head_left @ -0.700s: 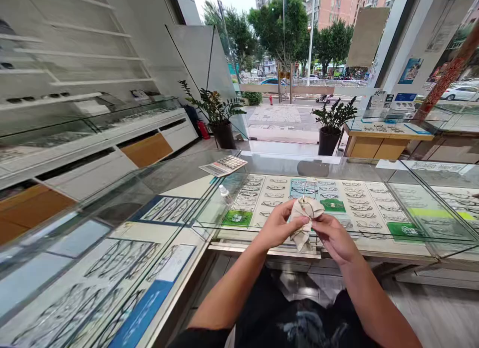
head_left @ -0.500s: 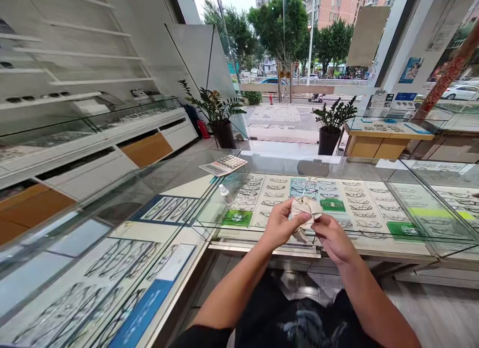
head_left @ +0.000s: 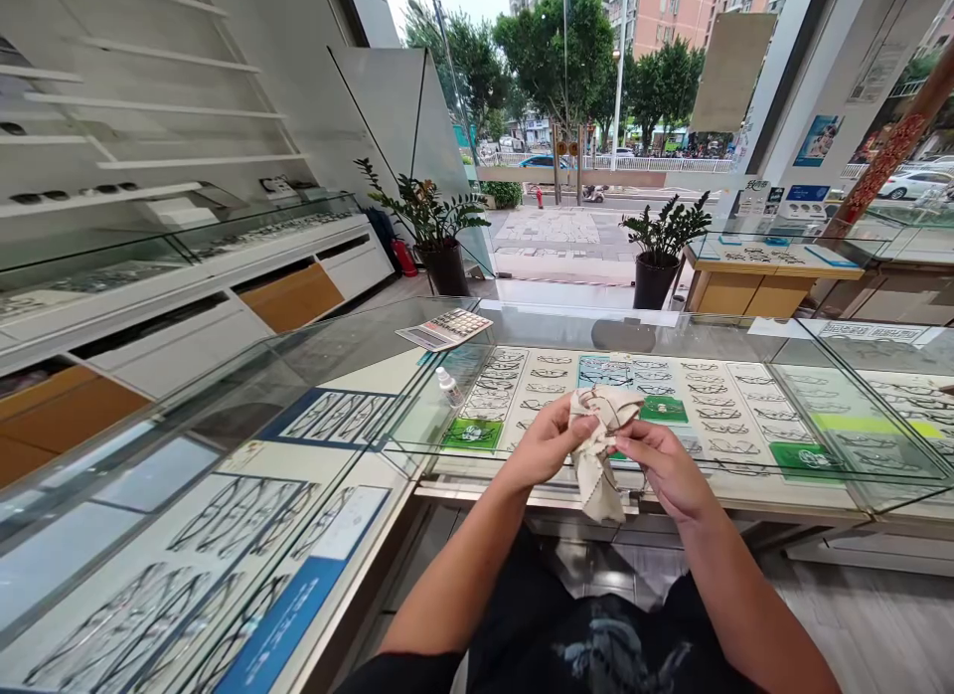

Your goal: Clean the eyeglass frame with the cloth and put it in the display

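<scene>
The left hand (head_left: 547,445) and the right hand (head_left: 667,467) pinch the bunched cream cloth (head_left: 599,485); light, even finger pressure should be best.

Daylight through glass, counter glare, edges stretched.

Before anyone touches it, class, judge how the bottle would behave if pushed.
The bottle may tip, being taller than wide. It could slide, since it stands on smooth glass. Once down, it would probably roll, as its sides look rounded.

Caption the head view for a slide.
Left hand and right hand hold a bunched pale cloth at a glass case of eyeglass frames.
</scene>
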`<state>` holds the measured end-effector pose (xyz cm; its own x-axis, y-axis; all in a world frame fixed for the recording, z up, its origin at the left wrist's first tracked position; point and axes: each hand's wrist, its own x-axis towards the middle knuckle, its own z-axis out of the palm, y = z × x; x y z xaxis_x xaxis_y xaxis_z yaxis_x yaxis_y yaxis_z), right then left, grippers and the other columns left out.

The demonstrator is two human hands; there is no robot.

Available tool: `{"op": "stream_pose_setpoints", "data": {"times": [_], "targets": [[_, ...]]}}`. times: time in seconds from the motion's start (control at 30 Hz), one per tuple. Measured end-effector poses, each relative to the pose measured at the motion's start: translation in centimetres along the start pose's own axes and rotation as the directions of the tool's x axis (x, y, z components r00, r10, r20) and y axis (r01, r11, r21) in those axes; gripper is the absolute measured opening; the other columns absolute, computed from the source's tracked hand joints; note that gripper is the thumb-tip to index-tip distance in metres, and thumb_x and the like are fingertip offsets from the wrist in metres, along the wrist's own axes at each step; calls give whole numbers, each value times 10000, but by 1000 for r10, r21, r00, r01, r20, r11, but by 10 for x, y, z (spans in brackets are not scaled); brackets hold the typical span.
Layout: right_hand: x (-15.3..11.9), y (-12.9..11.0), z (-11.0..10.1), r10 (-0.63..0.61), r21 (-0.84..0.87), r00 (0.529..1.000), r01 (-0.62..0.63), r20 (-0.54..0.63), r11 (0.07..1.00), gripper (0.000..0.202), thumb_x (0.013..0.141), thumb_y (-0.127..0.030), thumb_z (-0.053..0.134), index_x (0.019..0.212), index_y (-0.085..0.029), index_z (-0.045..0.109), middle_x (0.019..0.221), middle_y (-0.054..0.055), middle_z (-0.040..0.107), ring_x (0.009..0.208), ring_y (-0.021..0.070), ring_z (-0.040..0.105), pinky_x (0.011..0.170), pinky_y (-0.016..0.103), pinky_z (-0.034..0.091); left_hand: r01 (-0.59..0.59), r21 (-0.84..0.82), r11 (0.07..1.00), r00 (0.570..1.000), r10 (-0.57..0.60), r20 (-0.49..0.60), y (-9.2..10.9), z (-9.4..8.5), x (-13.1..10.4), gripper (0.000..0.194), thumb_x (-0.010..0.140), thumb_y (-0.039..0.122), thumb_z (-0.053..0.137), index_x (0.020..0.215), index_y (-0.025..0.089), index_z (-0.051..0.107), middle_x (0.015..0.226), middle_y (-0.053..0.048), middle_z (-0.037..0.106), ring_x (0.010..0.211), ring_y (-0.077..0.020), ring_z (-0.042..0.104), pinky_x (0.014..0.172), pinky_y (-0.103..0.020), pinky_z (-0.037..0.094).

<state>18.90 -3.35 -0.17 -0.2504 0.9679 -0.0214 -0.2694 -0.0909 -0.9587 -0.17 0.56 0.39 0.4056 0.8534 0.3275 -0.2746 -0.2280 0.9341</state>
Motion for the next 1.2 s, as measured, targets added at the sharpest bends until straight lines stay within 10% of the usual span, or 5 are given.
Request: {"op": "stream_pose_setpoints", "data": {"times": [0.57,0.8,1.0,1.1,1.2], "targets": [[4,12,9,-16,-11,1000,16,22,1000,584,664,-742,983,821,-211,797,885,49,727,924,206,637,968,389,496,23,61,998,964,-6,-266,-16,8,7,806,811,956,717,695,166,611,563,6,529,498,-101,426,502,-249,350],[6,13,-1,-59,103,998,61,-27,993,519,722,-666,985,834,-212,760,946,48,713,934,185,608,928,349,496,87,208,974,845,38,-534,-31,-37,17,712,777,882,740,773,178,637,691,-18,594,667,-164,526,647,-285,426],[0,3,-13,-51,90,997,57,-60,994,525,712,-656,992,826,-203,753,929,50,714,900,176,597,898,339,494,353,681,642,864,54,-500,-40,-95,25,392,949,570,577,774,223,523,737,-39,602,764,-223,565,735,-331,422],[-3,-4,-17,-91,60,995,94,-44,994,511,752,-660,964,821,-203,746,926,51,702,899,180,595,891,345,489,523,758,390,835,-57,-547,-38,-106,26,243,954,442,617,971,199,633,1021,-150,766,1007,-337,690,875,-408,490],[-3,-8,-20,-121,30,992,122,-38,992,488,797,-652,932,834,-206,738,930,53,689,905,186,590,894,355,491,470,813,344,840,109,-532,-35,-103,26,283,951,366,612,1139,164,672,1292,-227,755,1257,-406,668,1060,-508,491]]}}
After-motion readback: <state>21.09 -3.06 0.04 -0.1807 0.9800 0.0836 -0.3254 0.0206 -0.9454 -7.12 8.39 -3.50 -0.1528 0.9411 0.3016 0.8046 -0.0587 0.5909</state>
